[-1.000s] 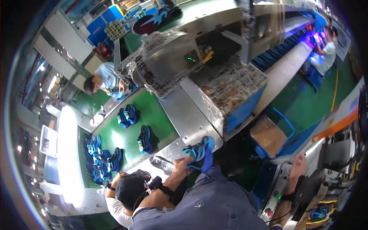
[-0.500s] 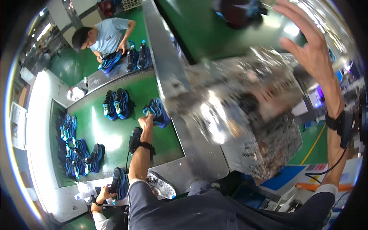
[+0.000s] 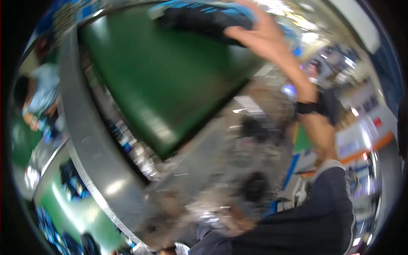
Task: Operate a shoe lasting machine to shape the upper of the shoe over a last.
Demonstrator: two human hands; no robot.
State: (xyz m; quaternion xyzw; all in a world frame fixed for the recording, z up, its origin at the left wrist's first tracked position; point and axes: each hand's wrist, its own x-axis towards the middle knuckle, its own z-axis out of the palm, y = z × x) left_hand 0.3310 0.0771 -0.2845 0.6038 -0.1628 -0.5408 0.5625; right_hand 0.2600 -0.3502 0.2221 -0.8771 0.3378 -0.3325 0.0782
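Note:
At the top of the view my right hand (image 3: 265, 36) is closed on a black shoe with blue trim (image 3: 193, 21). Its thumb lies along the near side and the fingers reach over the far side, partly cut off by the picture's edge. The shoe is above a green belt (image 3: 170, 80), and blur hides whether it touches the surface. My left hand does not show.
A wide metal rail (image 3: 93, 127) separates this belt from a lower green belt (image 3: 85, 216) carrying several black-and-blue shoes. A blurred foil-covered box (image 3: 250, 127) stands near my body. A co-worker in light blue (image 3: 44, 85) handles a shoe at the far left.
My view has swung to the right. My right hand, empty and spread before, now grips a shoe. The left hand, which was at a shoe on the lower belt, has left the view.

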